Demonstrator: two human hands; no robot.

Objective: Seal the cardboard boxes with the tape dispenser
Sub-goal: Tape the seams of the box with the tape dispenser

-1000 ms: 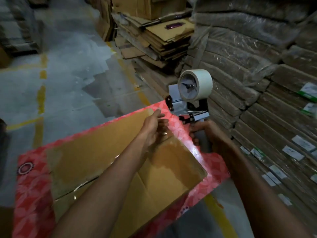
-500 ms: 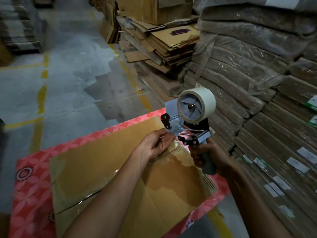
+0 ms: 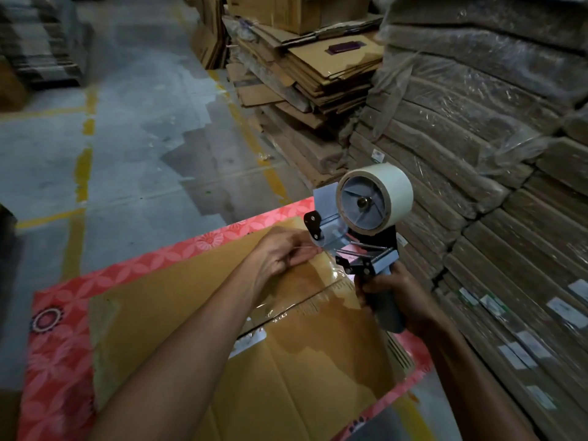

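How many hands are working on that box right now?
2. The left hand pinches the tape end over the cardboard box; the right hand grips the tape dispenser handle beside it.

The cardboard box (image 3: 178,300) is laid on a mat (image 3: 60,361); the tape dispenser (image 3: 369,240) is held above its far right corner.

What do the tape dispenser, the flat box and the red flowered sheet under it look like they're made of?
Tape dispenser: probably painted grey metal, going by thin bent plates and shiny rods; handle in the right hand maybe plastic. Box: matte brown corrugated cardboard, fluting at its right edge, glossy clear tape along the seam. Sheet: printed covering, plastic or cloth unclear.
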